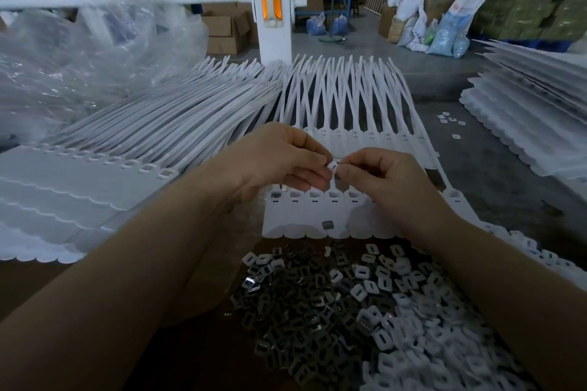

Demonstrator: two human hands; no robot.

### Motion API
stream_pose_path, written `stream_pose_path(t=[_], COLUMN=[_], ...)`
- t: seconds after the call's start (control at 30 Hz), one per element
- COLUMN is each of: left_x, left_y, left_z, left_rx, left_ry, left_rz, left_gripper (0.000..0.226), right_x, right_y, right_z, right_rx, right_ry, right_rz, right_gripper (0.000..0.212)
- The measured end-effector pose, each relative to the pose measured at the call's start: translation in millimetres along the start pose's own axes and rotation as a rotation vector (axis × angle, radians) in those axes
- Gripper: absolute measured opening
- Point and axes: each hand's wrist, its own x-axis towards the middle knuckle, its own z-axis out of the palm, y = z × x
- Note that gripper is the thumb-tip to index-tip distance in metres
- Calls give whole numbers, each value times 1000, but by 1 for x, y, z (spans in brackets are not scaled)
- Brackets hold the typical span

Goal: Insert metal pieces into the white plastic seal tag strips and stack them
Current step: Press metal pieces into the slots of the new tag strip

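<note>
Above the strip [320,213] on the bench, both hands meet on one small white cap [333,166].

The left hand [276,162] and right hand [378,178] each pinch the cap between thumb and fingertips, held close over the strip's row of sockets, probably to seat a metal piece in it before pressing it down; whether metal is already inside I cannot tell. One dark metal piece [327,225] lies loose on the strip's lower flap. The pile of metal pieces [295,305] and white caps [409,320] sits just in front of the arms, near enough to feed from. Stacked strips [95,181] lie to the left, another stack [521,124] well to the right.
</note>
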Motion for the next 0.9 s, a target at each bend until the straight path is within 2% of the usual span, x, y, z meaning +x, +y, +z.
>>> stream_pose_path(t=[0.13,0.33,0.53,0.6,0.7,0.9], left_x=[2,2,5,5,3,4], left_y=[-2,-1,-2,-2,-6,-11], left_z=[2,3,-3,-13,-27,-32], left_rx=[95,37,271,436,613,635], left_ry=[57,38,109,145,115,52], left_rz=[29,47,72,49,-29,-138], left_gripper=[7,5,4,6,8,10], right_x=[1,1,1,2,2,1], right_y=[0,-1,-1,-1,0,0], right_z=[-1,-1,-1,-1,-1,-1], right_rx=[-7,-4,-21,-25,-33,-19], right_ry=[9,17,2,3,1,-3], right_rz=[6,-6,20,38,62,70], right_gripper=[7,7,8,9,8,7])
